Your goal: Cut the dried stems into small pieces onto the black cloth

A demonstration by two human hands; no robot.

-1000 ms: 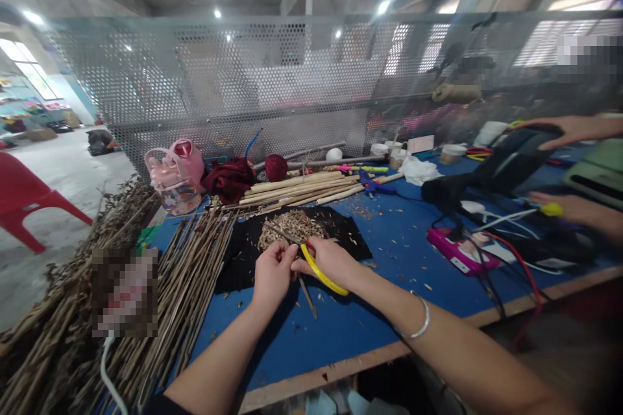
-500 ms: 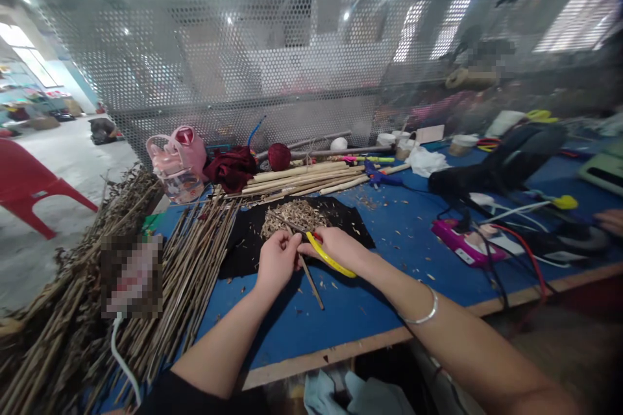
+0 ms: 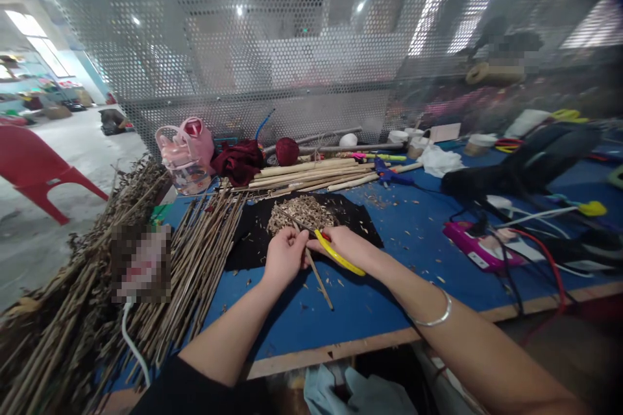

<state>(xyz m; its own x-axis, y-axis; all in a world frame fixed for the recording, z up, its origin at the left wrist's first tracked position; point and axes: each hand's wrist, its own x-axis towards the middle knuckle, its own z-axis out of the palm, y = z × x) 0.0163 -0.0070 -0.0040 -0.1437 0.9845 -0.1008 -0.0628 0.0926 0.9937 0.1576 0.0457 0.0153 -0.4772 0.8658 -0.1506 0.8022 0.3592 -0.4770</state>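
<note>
My left hand [image 3: 283, 255] is closed, fingertips pinching a thin dry stalk [image 3: 321, 282] whose lower end slants toward the table's front edge. My right hand [image 3: 343, 245] grips shears with a curved yellow handle [image 3: 341, 259] and a bit of red near the fingers. Their dark blades point up and left by my left fingertips, over the stalk; whether they are apart cannot be made out. Just beyond both hands lies a heap of small chopped stalk pieces [image 3: 306, 211] on a black cloth [image 3: 250, 230].
Long dry stalks [image 3: 204, 259] are piled at the left. Behind the cloth are pale peeled sticks [image 3: 302, 175], a blue glue gun [image 3: 389, 173], a dark red yarn ball [image 3: 287, 151] and a pink bottle [image 3: 189, 162]. A magenta power strip [image 3: 470, 245] with cables lies right. A perforated metal panel [image 3: 272, 65] stands behind.
The view has shifted slightly, so the scene sits a little further right. Both hands keep their hold on the stalk and shears, with little visible movement.
</note>
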